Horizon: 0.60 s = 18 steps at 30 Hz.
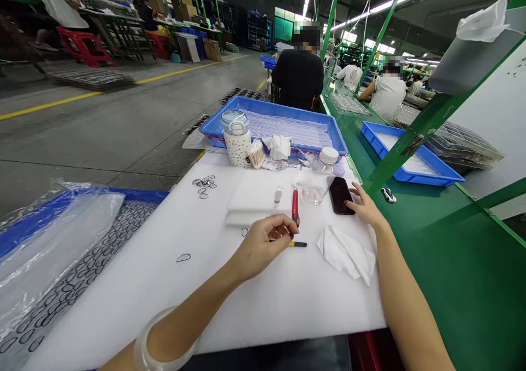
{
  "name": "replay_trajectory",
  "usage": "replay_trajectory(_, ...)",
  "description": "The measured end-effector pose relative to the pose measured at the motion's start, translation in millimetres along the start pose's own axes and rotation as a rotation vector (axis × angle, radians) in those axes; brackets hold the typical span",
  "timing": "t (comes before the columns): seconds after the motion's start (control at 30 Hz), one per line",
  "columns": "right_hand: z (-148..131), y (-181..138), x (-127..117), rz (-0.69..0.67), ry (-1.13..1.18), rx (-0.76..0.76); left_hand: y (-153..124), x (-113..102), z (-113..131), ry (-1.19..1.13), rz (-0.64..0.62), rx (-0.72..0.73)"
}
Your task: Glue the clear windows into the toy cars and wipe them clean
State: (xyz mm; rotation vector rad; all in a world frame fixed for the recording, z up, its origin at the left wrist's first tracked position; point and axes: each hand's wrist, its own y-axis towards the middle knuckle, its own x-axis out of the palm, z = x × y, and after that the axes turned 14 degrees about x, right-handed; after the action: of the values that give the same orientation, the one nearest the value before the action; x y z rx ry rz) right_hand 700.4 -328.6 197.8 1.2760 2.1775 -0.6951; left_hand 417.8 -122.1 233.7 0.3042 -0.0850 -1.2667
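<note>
My left hand hovers over the white work surface, fingers curled toward the thumb; anything pinched there is too small to make out. Beneath it lies a slim yellow-and-black tool, partly hidden by the fingers. A red utility knife lies just beyond. My right hand is at the right edge of a black phone, thumb touching the screen and fingers apart. Crumpled white tissue is near my right wrist. Thin black rings lie in a small pile at the left, with a single ring closer to me.
A dotted cup, cotton swabs, a clear bottle and a small vial stand or lie toward the back. Behind them is a blue tray. Many black rings fill another tray at left. A green post rises at right.
</note>
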Motion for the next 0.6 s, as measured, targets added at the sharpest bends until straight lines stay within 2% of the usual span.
replay_trajectory(0.13, -3.3, -1.2, -2.8, -0.005, 0.079, -0.036, -0.5, -0.5, 0.3, 0.021, -0.010, -0.002)
replay_trajectory(0.33, -4.6, 0.7, -4.2, 0.064, 0.017, 0.014, 0.1, 1.1, 0.0, 0.041, -0.021, -0.036)
replay_trajectory(0.6, -5.3, 0.2, -4.8, 0.047, 0.002, -0.003, 1.0, 1.3, -0.5, 0.051, -0.039, -0.063)
